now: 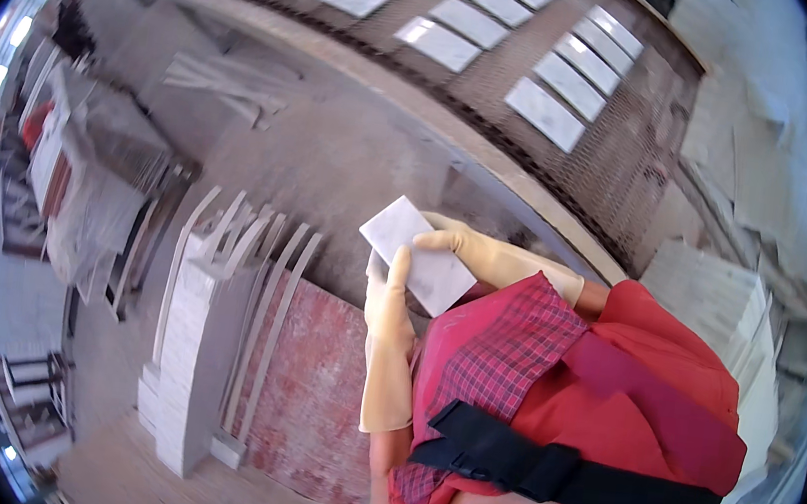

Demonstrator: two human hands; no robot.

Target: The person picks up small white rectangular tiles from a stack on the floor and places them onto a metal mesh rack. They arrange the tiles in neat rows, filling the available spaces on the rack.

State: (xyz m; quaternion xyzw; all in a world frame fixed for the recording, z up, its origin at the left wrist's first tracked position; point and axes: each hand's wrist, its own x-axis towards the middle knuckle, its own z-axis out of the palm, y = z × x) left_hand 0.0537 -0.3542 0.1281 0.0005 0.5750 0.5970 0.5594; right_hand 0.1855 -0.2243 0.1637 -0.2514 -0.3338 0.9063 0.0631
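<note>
Holding a pale grey rectangular tile (417, 254) up before the chest, both gloved hands clamp its edges: the left hand (388, 296) from below, thumb laid on its face, the right hand (469, 250) over the far edge. Its face is flat and plain. Beyond stands a stack of white tiles (185, 346), curved white strips (265, 316) leaning by a reddish slab (311, 392). A red sleeve (610, 378) blocks the lower right.
</note>
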